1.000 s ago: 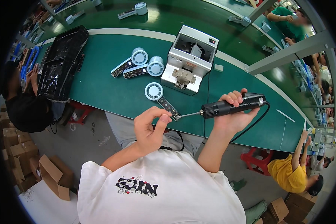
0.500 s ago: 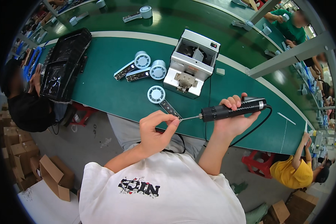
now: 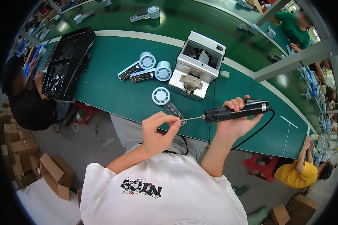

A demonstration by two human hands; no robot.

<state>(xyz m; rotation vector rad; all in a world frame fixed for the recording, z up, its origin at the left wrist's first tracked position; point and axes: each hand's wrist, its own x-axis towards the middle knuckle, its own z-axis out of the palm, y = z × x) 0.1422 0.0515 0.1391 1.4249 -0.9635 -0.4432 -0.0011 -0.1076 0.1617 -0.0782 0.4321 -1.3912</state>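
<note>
My right hand is wrapped round a black electric screwdriver, held level with its long thin bit pointing left. A cable runs from its back end. My left hand has thumb and forefinger pinched at the tip of the bit; whether a screw is there is too small to tell. Just beyond the fingertips lies a light blue handheld fan, its opened handle showing a circuit board. Two more such fans, one round head beside the other, lie farther back.
A silver-white screw feeder machine stands behind the screwdriver on the green bench. Black plastic-lined trays sit at the left. Beyond a pale edge strip runs a green conveyor carrying more fans. Co-workers sit at both sides.
The whole view has shifted slightly, so bench things appear a little farther right. Both hands keep nearly the same pose. The left co-worker's hands have moved.
</note>
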